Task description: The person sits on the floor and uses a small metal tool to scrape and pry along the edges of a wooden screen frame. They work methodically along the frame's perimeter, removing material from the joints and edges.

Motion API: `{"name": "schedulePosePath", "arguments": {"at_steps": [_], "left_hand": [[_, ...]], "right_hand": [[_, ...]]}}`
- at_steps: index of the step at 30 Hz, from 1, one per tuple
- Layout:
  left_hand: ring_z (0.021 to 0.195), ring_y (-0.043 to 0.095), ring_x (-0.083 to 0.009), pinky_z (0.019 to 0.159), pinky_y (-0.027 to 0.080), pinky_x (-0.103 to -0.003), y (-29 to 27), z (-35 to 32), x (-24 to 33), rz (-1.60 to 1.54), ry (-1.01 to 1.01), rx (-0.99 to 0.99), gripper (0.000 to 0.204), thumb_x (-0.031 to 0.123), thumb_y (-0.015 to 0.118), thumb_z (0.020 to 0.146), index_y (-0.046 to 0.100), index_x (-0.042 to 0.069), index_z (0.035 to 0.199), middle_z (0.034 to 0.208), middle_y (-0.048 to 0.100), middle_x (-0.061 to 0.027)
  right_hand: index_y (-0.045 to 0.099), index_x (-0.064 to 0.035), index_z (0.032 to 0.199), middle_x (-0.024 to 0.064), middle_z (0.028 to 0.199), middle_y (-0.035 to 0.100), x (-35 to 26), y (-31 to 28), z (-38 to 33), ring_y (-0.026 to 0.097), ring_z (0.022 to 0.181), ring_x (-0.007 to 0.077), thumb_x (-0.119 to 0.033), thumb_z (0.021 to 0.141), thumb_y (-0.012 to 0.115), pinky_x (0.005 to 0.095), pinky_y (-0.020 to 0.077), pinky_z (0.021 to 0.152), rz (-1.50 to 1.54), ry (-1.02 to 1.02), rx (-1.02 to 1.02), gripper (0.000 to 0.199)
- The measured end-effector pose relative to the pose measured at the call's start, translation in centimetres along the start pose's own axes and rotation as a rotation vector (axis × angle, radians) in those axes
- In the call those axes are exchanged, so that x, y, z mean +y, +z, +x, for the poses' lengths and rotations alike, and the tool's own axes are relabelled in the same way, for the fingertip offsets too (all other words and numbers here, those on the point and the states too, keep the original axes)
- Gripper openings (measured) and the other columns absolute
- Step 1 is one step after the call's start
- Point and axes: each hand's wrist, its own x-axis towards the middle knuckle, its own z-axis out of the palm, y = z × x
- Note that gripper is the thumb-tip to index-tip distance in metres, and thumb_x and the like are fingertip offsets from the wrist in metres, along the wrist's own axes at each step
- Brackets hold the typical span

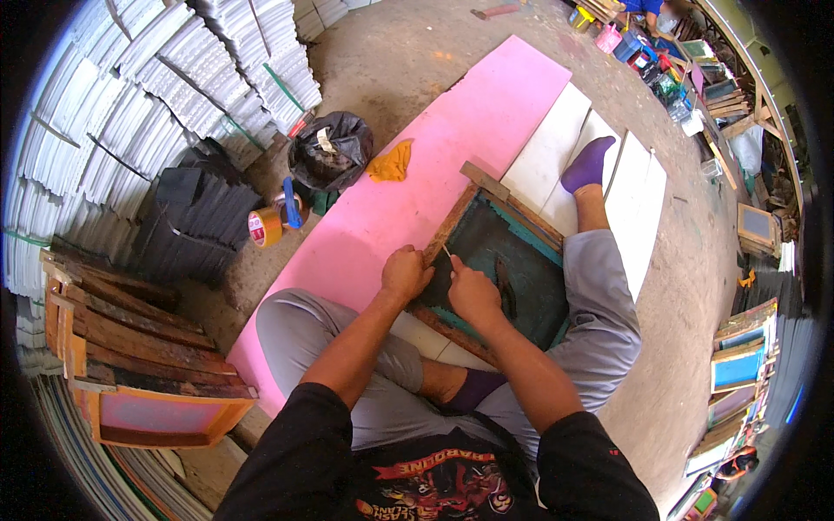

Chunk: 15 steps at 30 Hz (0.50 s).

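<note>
Along the lower edge we see a black shirt (pixel 300 438), and just above it grey trousers (pixel 599 304), the right leg reaching to a purple sock (pixel 591 163) right of centre. At the centre, between the legs, we find the wood-rimmed screen (pixel 540 227), set slantwise in view. Our left hand (pixel 407 275) is curled up against its left rim; whether it grips the wood we cannot tell. Our right hand (pixel 474 298) is closed around a thin tool (pixel 446 250), its tip near that same rim. A dark tool (pixel 505 285) lies on the mesh, just beside the right hand. Beyond, we see white boards (pixel 546 143) right of centre and a pink board (pixel 486 113) crossing toward the top, with an orange cloth (pixel 390 162) on its left edge. Left of that stand a black bag (pixel 333 156) and a tape roll (pixel 265 227). At lower left we have wooden frames (pixel 152 347); white stacks (pixel 148 95) fill the upper left. Farthest, at upper right, we make out a person in blue (pixel 643 7).
</note>
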Motion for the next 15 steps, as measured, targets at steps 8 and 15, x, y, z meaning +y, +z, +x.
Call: {"name": "schedulePosePath", "arguments": {"at_steps": [8, 15], "left_hand": [[0.088, 0.069, -0.0406, 0.081, 0.056, -0.051, -0.4, -0.2, -0.3, 0.000, 0.004, 0.003, 0.035, 0.032, 0.079, 0.079, 0.076, 0.004, 0.098, 0.094, 0.068, -0.0210], [0.096, 0.069, -0.0376, 0.087, 0.056, -0.048, -0.7, -0.3, -0.2, -0.022, -0.024, -0.044, 0.037, 0.035, 0.080, 0.081, 0.075, 0.001, 0.095, 0.102, 0.068, -0.0198]], "right_hand": [[0.058, -0.0206, 0.147, 0.0275, 0.103, 0.073, 1.4, 0.3, -0.1, 0.073, 0.092, 0.0445, -0.027, 0.105, 0.054, 0.0555, 0.0568, 0.083, 0.162, -0.093, 0.048, 0.043], [0.053, -0.0224, 0.151, 0.0114, 0.101, 0.077, 2.1, -1.4, 0.2, 0.072, 0.075, 0.0312, -0.030, 0.106, 0.057, 0.0452, 0.0568, 0.073, 0.853, 0.353, -0.346, 0.046]]}}
